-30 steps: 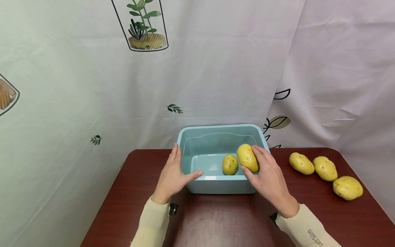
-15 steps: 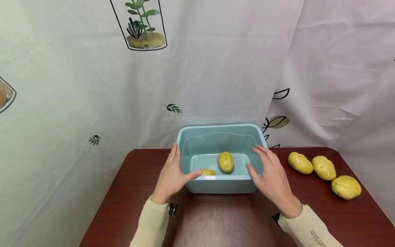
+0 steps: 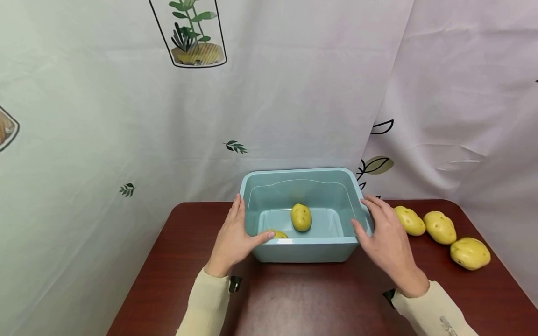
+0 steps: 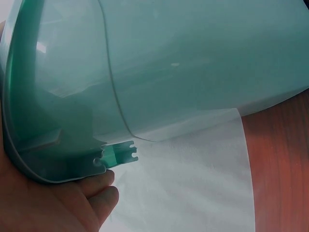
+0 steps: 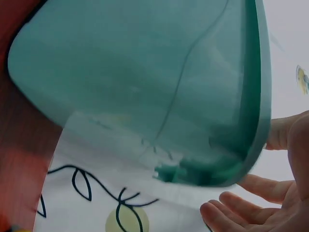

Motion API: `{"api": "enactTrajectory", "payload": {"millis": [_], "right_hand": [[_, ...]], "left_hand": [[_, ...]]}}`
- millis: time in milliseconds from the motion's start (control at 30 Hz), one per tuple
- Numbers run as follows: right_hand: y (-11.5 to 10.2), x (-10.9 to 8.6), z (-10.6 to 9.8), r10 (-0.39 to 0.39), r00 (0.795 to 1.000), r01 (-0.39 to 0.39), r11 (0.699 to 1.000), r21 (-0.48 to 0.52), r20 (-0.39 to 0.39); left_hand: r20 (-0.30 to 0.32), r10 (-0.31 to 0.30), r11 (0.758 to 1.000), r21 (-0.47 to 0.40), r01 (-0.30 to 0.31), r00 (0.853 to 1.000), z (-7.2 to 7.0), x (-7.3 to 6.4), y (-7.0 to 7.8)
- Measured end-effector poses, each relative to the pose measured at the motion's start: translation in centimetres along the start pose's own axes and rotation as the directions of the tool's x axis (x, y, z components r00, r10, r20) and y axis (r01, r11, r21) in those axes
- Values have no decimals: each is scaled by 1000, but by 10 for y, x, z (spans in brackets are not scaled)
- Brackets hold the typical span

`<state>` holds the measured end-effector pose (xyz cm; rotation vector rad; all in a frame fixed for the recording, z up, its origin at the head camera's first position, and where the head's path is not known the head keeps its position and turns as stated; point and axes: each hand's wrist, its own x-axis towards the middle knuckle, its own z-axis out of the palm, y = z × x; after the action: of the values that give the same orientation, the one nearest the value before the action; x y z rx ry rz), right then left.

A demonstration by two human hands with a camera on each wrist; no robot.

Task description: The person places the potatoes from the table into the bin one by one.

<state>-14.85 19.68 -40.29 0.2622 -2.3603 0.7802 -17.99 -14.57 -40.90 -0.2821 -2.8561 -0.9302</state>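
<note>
In the head view a light blue plastic bin point(image 3: 300, 252) stands on the table against the hanging cloth. Two yellow potatoes lie inside: one potato point(image 3: 301, 217) shows whole near the middle, while another potato point(image 3: 278, 234) is partly hidden by the front rim and my left thumb. My left hand point(image 3: 233, 240) holds the bin's front left corner, thumb over the rim and fingers along the outside; the left wrist view shows fingertips under the rim. My right hand point(image 3: 385, 235) is at the right rim with spread, slightly bent fingers and no potato in it.
Several potatoes are on the right of the table: a potato point(image 3: 410, 221) partly behind my right hand, a potato point(image 3: 439, 227) beside it and a potato point(image 3: 470, 253) closer to me. The dark red table point(image 3: 302, 298) ends at the patterned cloth point(image 3: 294, 107) behind.
My right hand has let go of a potato into the bin and moved right to the rim. The potatoes inside have shifted left. My left hand has stayed on the corner.
</note>
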Motion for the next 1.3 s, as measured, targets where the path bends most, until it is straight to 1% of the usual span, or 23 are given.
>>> {"api": "enactTrajectory", "payload": {"millis": [167,300,533,900,1067,1300], "right_hand": [[9,1,-8,28,1000,-29,999,-27,-5],[14,-2,-10,40,999,-40,998,-38,-7],[21,-4,-15,44,999,-44,998,-36,-15],[33,-10,-25,60,998,-61,997,-44,-26],[38,-12,-29,76,997,-76,996,-55,-9],[47,-15,-33,94,996,-94,993,-77,0]], "left_hand": [[6,-2,1000,3,2,1000,0,0,0],[8,-5,1000,-2,5,1000,-1,-1,0],[3,-9,1000,-4,9,1000,-2,-2,1],[-2,0,1000,-7,0,1000,-1,-1,1],[-2,4,1000,-7,-4,1000,-1,0,2],[9,-6,1000,-3,6,1000,-2,-1,2]]}}
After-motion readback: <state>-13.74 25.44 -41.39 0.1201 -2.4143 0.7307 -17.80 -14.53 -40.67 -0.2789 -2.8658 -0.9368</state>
